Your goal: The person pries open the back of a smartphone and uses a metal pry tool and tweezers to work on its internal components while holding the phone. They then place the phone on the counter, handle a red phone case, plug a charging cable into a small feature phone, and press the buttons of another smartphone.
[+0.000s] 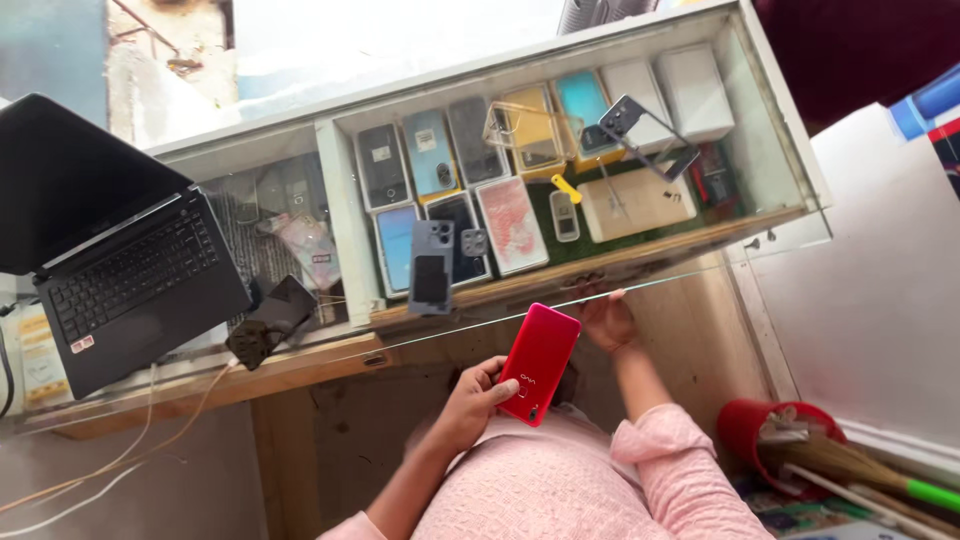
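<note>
The person wears a pale pink top (560, 490) of finely textured fabric. Its short sleeves (665, 445) end above the elbows, leaving both forearms and both hands bare, without rings or a watch.

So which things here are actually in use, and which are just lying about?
In use:
- red phone, back up, held in the left hand
- glass counter edge, gripped by the right hand

Lying about:
- open black laptop on the counter
- phones and phone boxes in the display case
- red bucket and broom on the floor
</note>
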Motion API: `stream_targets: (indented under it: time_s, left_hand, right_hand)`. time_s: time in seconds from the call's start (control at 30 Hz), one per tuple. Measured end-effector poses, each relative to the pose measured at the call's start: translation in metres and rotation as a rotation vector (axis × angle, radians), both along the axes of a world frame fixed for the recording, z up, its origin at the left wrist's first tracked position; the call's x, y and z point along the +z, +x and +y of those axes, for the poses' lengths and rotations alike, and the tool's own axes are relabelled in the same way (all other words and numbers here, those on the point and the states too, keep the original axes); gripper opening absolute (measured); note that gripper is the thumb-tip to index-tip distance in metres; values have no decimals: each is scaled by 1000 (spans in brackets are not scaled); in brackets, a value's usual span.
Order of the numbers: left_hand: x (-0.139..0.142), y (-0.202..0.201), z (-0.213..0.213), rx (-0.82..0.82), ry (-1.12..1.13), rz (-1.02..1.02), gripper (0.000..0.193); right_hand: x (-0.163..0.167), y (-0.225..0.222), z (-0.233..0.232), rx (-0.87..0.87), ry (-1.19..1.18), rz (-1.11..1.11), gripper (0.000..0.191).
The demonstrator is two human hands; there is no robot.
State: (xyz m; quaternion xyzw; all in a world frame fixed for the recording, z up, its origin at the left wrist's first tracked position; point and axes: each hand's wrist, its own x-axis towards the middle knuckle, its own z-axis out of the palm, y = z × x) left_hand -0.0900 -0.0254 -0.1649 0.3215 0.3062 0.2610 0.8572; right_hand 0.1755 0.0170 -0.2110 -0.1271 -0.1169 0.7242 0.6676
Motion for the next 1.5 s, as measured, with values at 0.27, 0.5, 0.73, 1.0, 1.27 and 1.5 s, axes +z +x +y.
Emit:
stream_targets:
  time_s: [0.27,0.5,0.73,1.0,1.27,1.5]
  left_hand:
    - [-20,48,-30,67,-105,87,36]
    - [-62,67,-12,58,90,172,30]
    - [-79,73,-21,-54,63,211,28]
    - [-90,75,-18,-175,121,237,30]
    - [-75,88,-8,22,222,349,29]
    - [-51,96,35,42,150,499,33]
  right_hand:
    - [-14,1,-39,-73,-597,-282,57]
    - [-9,11,-30,53,-677,-47,55]
    - [-26,13,-38,227,-625,-278,59]
    - [-14,-7,-93,-16,-623,-226,76]
    - [-15,-23,-76,-65,-558,-753,47]
    - [-7,-29,-13,-127,-361,-912,54]
